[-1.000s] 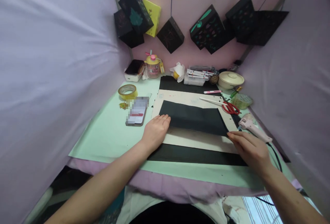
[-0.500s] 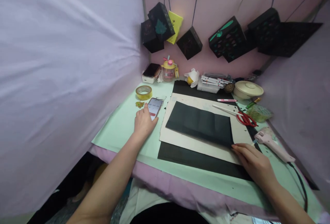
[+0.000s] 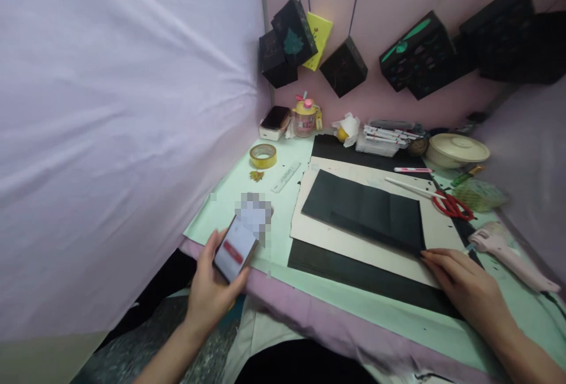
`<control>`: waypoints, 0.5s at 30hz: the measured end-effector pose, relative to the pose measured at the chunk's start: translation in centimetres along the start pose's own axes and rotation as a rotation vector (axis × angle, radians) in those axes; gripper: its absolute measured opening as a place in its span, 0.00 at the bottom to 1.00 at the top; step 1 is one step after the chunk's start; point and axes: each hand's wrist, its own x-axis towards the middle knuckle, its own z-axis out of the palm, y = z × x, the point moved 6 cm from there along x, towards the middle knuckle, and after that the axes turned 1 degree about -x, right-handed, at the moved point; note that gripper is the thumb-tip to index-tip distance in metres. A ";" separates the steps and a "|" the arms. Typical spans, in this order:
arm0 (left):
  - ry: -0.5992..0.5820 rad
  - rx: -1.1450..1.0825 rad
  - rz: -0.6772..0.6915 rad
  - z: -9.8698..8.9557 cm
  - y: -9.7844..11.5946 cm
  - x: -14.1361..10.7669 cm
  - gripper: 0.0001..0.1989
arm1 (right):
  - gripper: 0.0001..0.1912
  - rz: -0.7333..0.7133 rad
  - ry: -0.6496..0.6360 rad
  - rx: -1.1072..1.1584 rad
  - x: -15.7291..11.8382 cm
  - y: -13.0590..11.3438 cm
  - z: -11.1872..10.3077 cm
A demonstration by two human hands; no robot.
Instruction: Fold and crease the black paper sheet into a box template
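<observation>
A phone (image 3: 236, 245) with a lit screen and a red button is gripped in my left hand (image 3: 212, 289), raised over the table's front left edge. My right hand (image 3: 469, 284) pinches the lower right corner of a folded black paper (image 3: 365, 210). That paper lies on a cream board (image 3: 354, 251), which rests on larger black sheets (image 3: 371, 281). Red-handled scissors (image 3: 453, 204) and a white stick-like tool (image 3: 409, 186) lie at the board's right side. Beyond my right hand is a pink-white glue gun (image 3: 513, 257).
Tape roll (image 3: 263, 156), leaf (image 3: 256, 176) and ruler (image 3: 286, 177) sit on the left. At the back stand a jar (image 3: 305, 120), pens (image 3: 384, 135) and a lidded bowl (image 3: 457, 151). Black boxes (image 3: 344, 68) hang on strings; curtains flank the table.
My left hand has picked up the phone and brought it toward me, uncovering the ruler. My right hand still holds the paper's corner. The view has shifted left.
</observation>
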 end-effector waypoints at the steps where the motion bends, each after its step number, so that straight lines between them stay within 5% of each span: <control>1: 0.007 -0.041 -0.037 -0.8 -1.2 -2.3 0.42 | 0.05 -0.007 0.000 -0.004 0.0 0.1 0.0; 5: 0.011 -0.077 -0.193 -3.4 -5.4 -9.9 0.42 | 0.05 -0.042 0.020 -0.016 0.1 0.0 -0.1; 8: 0.109 -0.073 -0.352 -5.7 -7.9 -13.0 0.40 | 0.08 -0.063 0.033 -0.038 0.5 -0.5 -0.5; 11: 0.252 -0.059 -0.530 -7.9 -11.0 -13.1 0.38 | 0.10 -0.089 0.047 -0.052 0.9 -1.3 -0.9; 15: 0.403 0.129 -0.547 -10.4 -13.1 -8.5 0.33 | 0.10 -0.106 0.060 -0.060 1.3 -1.8 -1.2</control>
